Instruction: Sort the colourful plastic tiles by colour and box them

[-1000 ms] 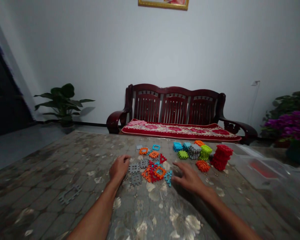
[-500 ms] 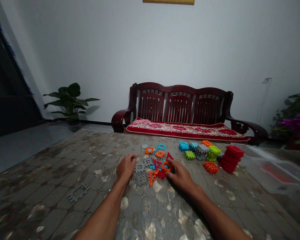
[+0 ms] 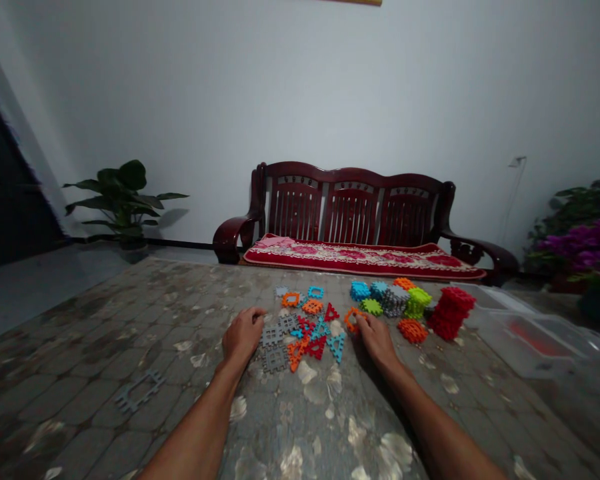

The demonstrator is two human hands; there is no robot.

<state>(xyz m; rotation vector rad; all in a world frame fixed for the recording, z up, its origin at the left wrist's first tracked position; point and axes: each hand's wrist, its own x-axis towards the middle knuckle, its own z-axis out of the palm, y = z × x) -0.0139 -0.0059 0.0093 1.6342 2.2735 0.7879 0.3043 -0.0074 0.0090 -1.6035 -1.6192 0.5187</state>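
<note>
Head: orange piece (image 3: pixel 349 320) in right fingers (image 3: pixel 364 323)

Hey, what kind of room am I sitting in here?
Probably a home living room: a carved wooden bench with a red patterned cover, a potted plant by the wall.

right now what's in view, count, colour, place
table: 1, grey, foreground
loose pieces: many, mixed, table centre
held piece: 1, orange, right hand
lone piece: 1, grey, table left
stacks: several, mixed, beyond right hand
tubs: uncounted, clear, table right
bench: 1, maroon, behind table
seat cover: 1, red, on bench
plant: 1, green, left
flowers: many, purple, far right
wall: 1, pale, behind
frame: 1, gold, top
socket: 1, white, on wall
left hand: 1, bare, by loose pieces
right hand: 1, bare, at held piece
</note>
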